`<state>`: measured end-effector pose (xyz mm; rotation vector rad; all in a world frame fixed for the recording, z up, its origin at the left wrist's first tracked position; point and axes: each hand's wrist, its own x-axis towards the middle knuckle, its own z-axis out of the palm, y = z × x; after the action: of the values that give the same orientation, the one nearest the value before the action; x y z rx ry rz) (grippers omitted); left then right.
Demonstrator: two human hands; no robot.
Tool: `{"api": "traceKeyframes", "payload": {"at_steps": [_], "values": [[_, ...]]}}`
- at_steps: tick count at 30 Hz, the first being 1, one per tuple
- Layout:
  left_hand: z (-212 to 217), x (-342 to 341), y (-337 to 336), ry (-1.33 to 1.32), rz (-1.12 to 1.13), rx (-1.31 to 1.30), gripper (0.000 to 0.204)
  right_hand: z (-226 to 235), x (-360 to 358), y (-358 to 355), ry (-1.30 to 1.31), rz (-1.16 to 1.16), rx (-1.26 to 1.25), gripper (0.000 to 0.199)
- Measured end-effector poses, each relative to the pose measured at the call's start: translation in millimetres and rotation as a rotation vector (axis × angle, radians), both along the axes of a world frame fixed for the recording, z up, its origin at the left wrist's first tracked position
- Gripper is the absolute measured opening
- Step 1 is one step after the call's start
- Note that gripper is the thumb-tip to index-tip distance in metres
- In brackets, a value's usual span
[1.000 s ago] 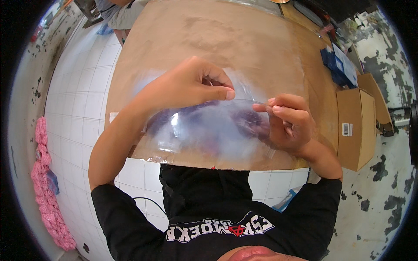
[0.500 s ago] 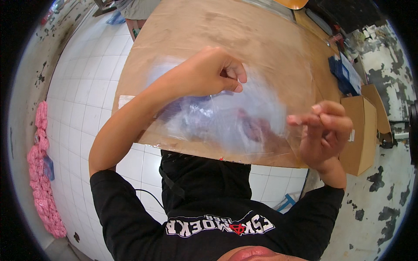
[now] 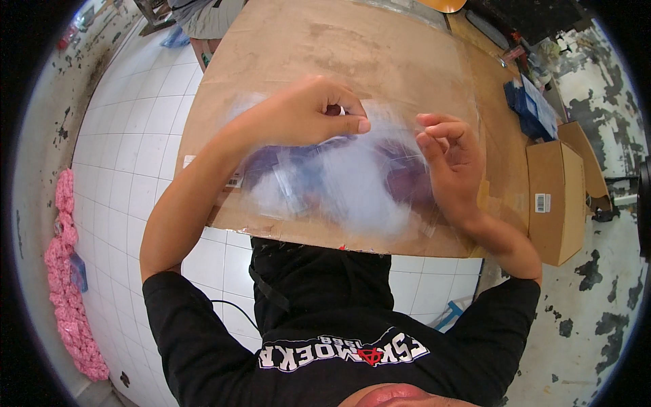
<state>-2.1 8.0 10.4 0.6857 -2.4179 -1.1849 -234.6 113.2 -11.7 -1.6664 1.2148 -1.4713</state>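
Observation:
My left hand (image 3: 319,112) is above the cardboard-topped table, thumb and forefinger pinched together. Whatever sits between those fingertips, perhaps thin clear film, is too fine to make out. To its right my right hand (image 3: 453,159) is raised with loosely bent fingers, a gap showing between thumb and forefinger. No object is visible in it. Beneath both hands lies clear plastic film (image 3: 359,183), bags or sheets, whitish and blue-tinted with glare and blur. A reddish-purple patch shows through it near the right hand, its kind unclear.
The brown cardboard sheet (image 3: 325,51) covers the table. On the right are an upright cardboard box (image 3: 557,203) and a stack of blue packets (image 3: 532,108). Pink bundles (image 3: 68,285) lie along the left wall. Another person (image 3: 207,24) stands beyond the table's far left.
My right hand has moved up and left, closer to my left hand. My left hand has shifted slightly left. The plastic beneath them has changed shape.

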Motion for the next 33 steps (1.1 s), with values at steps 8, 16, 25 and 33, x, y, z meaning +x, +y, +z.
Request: {"api": "traceKeyframes", "payload": {"at_steps": [8,16,25,33], "values": [[-8,1,-5,0.048,-0.015,0.095,0.017,8,-10,7,0.401,0.018,-0.469,0.019],[-9,0,-6,0.048,-0.056,-0.050,0.015,28,-17,15,0.097,0.204,-0.502,0.014],[-6,-4,-2,0.028,-0.035,0.002,0.025,41,-23,-9,-0.279,-0.019,0.085,0.014],[-2,0,-17,0.533,0.011,0.774,0.060,34,-16,-34,-0.373,-0.133,0.228,0.016]]}}
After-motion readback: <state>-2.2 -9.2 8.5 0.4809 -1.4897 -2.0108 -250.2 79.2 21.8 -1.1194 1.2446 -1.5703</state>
